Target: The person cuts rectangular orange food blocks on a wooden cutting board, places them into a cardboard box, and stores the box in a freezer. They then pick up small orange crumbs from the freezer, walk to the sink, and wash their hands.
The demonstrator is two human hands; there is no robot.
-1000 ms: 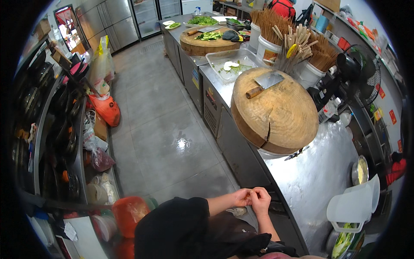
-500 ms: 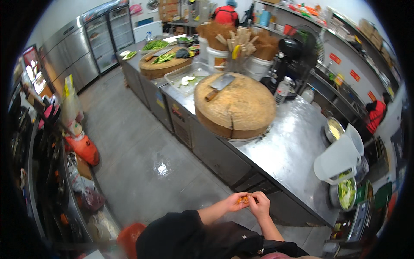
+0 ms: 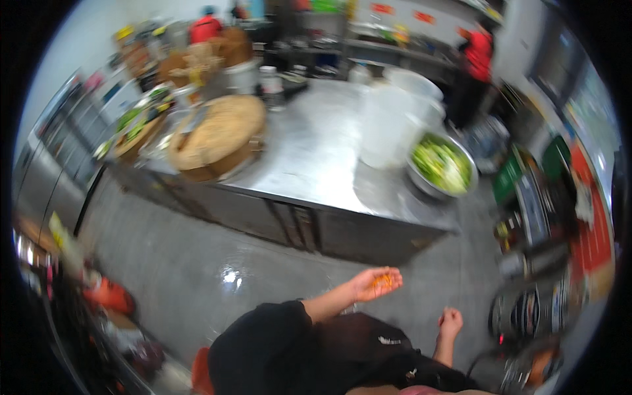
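My left hand (image 3: pixel 367 286) is held out palm up over the floor, in front of the steel counter. Small orange pieces (image 3: pixel 383 282) lie in its cupped palm; blur hides exactly what they are. Lower and to the right, my right hand (image 3: pixel 450 322) hangs apart from the left with its fingers curled in. Whether anything is inside those fingers cannot be seen. Neither hand touches the counter.
The steel counter (image 3: pixel 309 155) carries a round chopping block (image 3: pixel 220 131), a translucent pitcher (image 3: pixel 384 125) and a metal bowl (image 3: pixel 421 184) of leafy greens (image 3: pixel 442 164). A person in red (image 3: pixel 479 56) stands beyond at right, another person (image 3: pixel 205 27) far left. Grey bins (image 3: pixel 526 309) stand at right.
My view has swung to the right, toward the pitcher and the bowl of greens. My hands were together over the orange pieces; now the right hand has moved away, down and right.
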